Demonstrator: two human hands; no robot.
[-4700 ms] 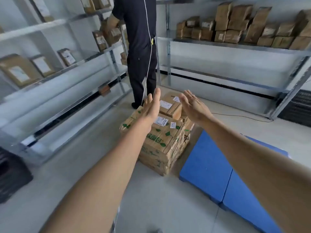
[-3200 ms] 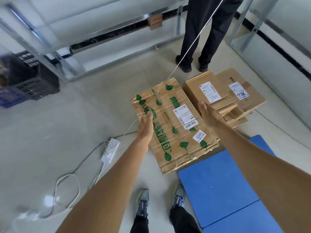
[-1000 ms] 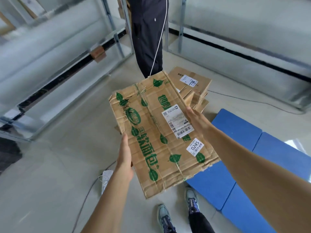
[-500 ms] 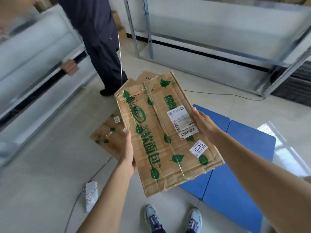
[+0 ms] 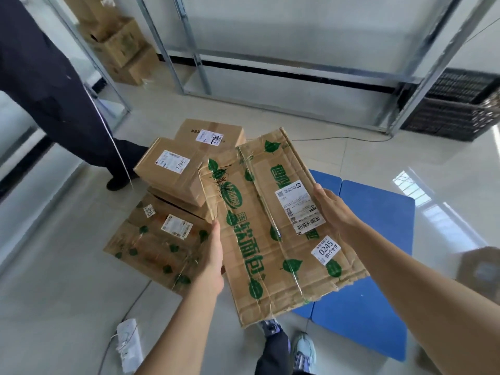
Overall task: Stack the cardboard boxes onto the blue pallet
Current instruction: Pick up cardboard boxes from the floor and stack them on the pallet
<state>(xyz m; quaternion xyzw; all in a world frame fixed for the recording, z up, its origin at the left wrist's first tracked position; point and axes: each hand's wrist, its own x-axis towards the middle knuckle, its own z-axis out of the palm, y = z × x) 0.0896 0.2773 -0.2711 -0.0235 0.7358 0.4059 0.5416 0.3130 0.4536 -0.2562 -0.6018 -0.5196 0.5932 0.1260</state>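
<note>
I hold a worn cardboard box with green leaf print in the air, tilted, between both hands. My left hand grips its left edge and my right hand grips its right edge. The blue pallet lies on the floor to the right, partly under the lifted box. On the floor to the left stays a pile: another green-print box at the bottom, and two plain brown boxes with white labels on top.
A person in dark clothes stands at the left beside the pile. Metal shelving runs along the back, with cardboard boxes behind it. A white power strip and cable lie on the floor by my feet. Black crates sit right.
I lifted the green-print box off the pile and swung it to the right, over the blue pallet's edge. My view turned right, and the pile underneath came into sight.
</note>
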